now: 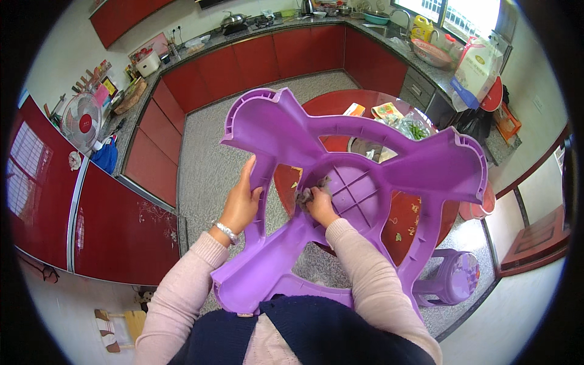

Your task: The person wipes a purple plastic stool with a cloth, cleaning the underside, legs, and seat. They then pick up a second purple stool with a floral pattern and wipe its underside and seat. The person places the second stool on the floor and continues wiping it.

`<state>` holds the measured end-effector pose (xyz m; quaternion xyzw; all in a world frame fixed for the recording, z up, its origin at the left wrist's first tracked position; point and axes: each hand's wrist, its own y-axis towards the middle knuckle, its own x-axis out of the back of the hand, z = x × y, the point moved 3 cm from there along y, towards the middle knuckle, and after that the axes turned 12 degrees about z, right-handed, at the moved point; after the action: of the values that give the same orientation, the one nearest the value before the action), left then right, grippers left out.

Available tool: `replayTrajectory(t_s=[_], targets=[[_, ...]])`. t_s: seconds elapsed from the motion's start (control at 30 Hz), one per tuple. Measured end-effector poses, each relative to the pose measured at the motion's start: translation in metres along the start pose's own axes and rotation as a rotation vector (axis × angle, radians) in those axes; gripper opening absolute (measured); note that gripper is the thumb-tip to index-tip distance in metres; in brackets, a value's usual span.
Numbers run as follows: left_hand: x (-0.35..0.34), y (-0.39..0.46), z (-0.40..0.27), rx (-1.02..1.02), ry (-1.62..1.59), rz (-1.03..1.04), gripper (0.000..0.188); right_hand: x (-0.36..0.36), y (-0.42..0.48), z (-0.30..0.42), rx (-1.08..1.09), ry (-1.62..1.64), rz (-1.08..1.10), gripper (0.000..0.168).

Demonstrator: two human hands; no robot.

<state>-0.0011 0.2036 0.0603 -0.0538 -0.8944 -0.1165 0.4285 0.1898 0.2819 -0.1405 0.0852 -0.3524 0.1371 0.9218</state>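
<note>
A purple plastic stool (273,123) is tipped with its hollow underside facing me, its legs spread outward and its lower part close against my body. My left hand (242,207) grips the curved brace on the stool's left side, thumb on the near face. Inside the ribbed round underside of the seat (358,191), my right hand (320,207) presses a crumpled grey cloth (305,197) against the left part of the wall. Part of the cloth is hidden under the fingers. My right forearm crosses the stool's lower right.
Behind the stool stands a round red table (401,242) with scraps, packets and a bag of green vegetables (416,131). A second purple stool (463,278) and a pink bucket (486,203) are at right. Red cabinets (255,57) line the kitchen; a fan (82,121) is at left.
</note>
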Motion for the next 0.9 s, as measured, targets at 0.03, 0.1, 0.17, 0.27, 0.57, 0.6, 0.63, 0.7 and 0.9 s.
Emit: replayTrajectory(t_s=[0.03, 0.1, 0.17, 0.27, 0.57, 0.6, 0.63, 0.7, 0.9], targets=[[-0.002, 0.005, 0.001, 0.013, 0.000, 0.009, 0.074, 0.012, 0.003, 0.009, -0.035, -0.017, -0.019, 0.027], [-0.011, 0.014, 0.003, 0.045, -0.005, 0.024, 0.069, 0.021, 0.026, 0.020, 0.047, -0.094, 0.229, 0.016], [-0.014, 0.021, 0.001, 0.013, -0.020, -0.016, 0.067, 0.052, 0.038, 0.064, -0.030, 0.015, 0.488, 0.012], [-0.019, 0.029, -0.001, 0.003, -0.019, -0.035, 0.066, 0.085, 0.044, 0.105, -0.485, 0.587, 0.535, 0.023], [-0.027, 0.061, 0.017, 0.050, -0.076, -0.028, 0.052, 0.234, -0.041, 0.233, 0.336, -0.518, 0.493, 0.025], [-0.026, 0.065, 0.019, 0.099, -0.067, -0.006, 0.048, 0.251, -0.063, 0.248, 0.353, -0.482, 0.450, 0.025], [-0.025, 0.068, 0.021, 0.084, -0.081, -0.004, 0.047, 0.268, -0.086, 0.263, 0.367, -0.408, 0.411, 0.027], [-0.030, 0.079, 0.026, 0.048, -0.122, 0.007, 0.045, 0.296, -0.137, 0.275, 0.381, -0.382, 0.201, 0.030], [-0.031, 0.105, 0.050, 0.053, -0.126, 0.036, 0.033, 0.291, -0.289, 0.216, -0.198, 0.389, -0.079, 0.028]])
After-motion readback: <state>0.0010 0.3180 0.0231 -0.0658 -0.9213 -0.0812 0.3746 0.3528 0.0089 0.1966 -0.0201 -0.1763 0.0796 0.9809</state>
